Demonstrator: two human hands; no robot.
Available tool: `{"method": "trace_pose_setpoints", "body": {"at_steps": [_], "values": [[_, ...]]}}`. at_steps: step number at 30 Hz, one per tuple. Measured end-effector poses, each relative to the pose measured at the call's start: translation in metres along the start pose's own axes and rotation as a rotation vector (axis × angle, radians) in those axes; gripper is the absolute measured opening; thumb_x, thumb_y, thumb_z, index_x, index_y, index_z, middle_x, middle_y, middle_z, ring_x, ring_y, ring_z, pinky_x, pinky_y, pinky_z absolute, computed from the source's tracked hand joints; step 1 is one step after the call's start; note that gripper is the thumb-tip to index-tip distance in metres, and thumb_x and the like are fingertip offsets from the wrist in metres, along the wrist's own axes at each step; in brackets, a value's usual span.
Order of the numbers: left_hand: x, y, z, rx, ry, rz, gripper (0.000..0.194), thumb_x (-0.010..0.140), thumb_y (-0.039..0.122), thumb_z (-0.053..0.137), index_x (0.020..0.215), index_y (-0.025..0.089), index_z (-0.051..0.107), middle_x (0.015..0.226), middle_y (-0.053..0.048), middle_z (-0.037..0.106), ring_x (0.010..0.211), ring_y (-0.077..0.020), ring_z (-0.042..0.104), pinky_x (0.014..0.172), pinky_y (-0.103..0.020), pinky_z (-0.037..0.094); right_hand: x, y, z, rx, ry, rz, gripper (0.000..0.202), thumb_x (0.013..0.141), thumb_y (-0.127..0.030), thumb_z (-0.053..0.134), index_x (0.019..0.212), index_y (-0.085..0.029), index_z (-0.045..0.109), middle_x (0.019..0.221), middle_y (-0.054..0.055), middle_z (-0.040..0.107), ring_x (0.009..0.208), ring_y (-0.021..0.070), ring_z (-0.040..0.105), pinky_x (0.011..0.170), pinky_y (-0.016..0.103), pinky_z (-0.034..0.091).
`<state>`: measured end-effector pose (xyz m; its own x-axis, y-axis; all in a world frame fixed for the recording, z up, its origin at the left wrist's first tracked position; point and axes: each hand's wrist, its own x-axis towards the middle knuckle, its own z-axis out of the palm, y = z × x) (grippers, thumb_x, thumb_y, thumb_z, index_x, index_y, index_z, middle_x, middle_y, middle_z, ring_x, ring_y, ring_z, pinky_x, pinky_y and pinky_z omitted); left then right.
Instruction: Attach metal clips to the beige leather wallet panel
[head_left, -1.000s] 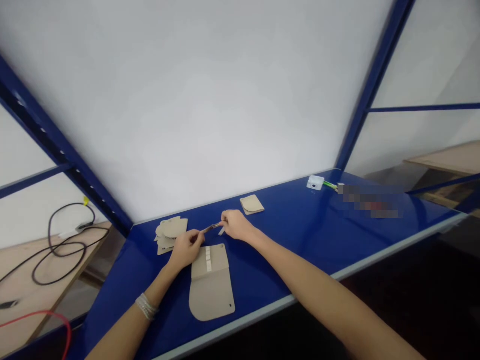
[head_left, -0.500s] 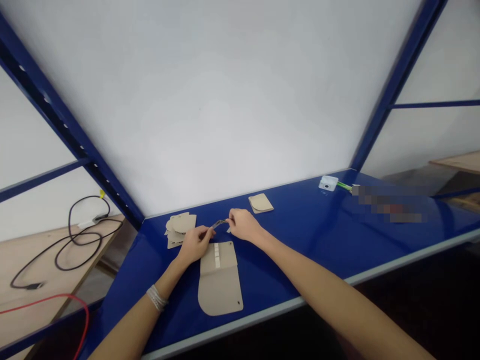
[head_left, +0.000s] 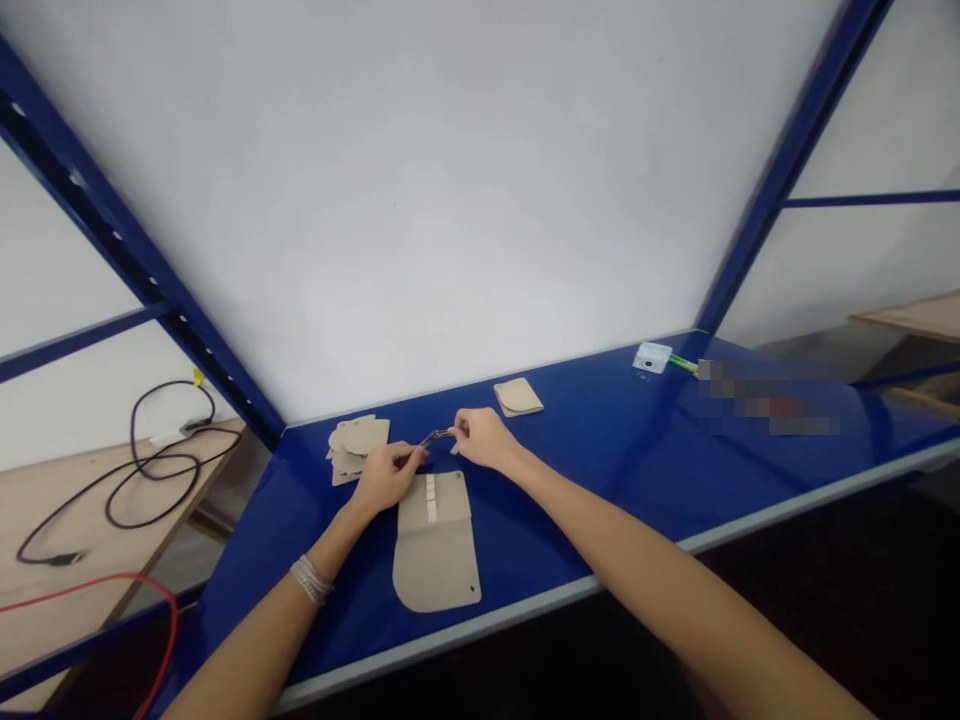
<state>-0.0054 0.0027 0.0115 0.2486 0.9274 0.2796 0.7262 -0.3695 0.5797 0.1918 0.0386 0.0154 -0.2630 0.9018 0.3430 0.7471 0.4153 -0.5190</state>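
Between my two hands is a thin, dark, shiny strip, too small to name for sure. Its left end is pinched by my left hand, its right end by the fingertips of my right hand. A small pale bit shows beneath the right fingers. Just below the hands an unfolded beige flap piece lies flat, with a crease across it, rounded lower corners and small dark marks at two right-hand corners. On its upper half sits a pale segmented strip.
Several beige pieces are piled left of my hands. A folded beige piece lies behind them on the blue table. Toward the right are a small white box and a green item. Black cable coils on the wooden surface.
The view has shifted slightly, so the table items sit a little higher in the picture. Both hands still hold the strip, which now bends at a somewhat different angle.
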Motion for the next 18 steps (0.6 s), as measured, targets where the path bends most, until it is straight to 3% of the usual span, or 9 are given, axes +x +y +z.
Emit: {"method": "trace_pose_setpoints", "body": {"at_steps": [8,13,18], "values": [[0.0012,-0.0039,0.0013,-0.016,0.007,0.002,0.039,0.085,0.042,0.043,0.082,0.015,0.072,0.077,-0.006,0.069,0.065,-0.0158,0.06,0.061,-0.026,0.043,-0.0005,-0.0012,0.001,0.08,0.037,-0.036,0.015,0.081,-0.027,0.053,0.075,-0.016,0.062,0.066,0.003,0.064,0.059,0.0117,0.055,0.059,0.022,0.038],[0.0008,-0.0043,0.0002,-0.004,0.007,-0.005,0.039,0.085,0.042,0.043,0.081,0.015,0.072,0.076,-0.005,0.069,0.062,-0.015,0.059,0.061,-0.025,0.043,-0.001,-0.0015,0.0039,0.15,0.052,-0.052,0.013,0.08,-0.025,0.054,0.087,-0.016,0.061,0.06,0.0,0.061,0.057,0.0114,0.055,0.061,0.022,0.039],[0.0006,-0.0048,0.0006,-0.002,0.01,-0.013,0.038,0.086,0.04,0.044,0.08,0.015,0.072,0.075,-0.005,0.069,0.063,-0.0149,0.059,0.061,-0.025,0.043,-0.0008,0.0007,0.0082,0.193,0.056,-0.099,0.009,0.078,-0.023,0.055,0.083,-0.017,0.06,0.055,-0.002,0.058,0.053,0.01,0.052,0.06,0.022,0.038]]}}
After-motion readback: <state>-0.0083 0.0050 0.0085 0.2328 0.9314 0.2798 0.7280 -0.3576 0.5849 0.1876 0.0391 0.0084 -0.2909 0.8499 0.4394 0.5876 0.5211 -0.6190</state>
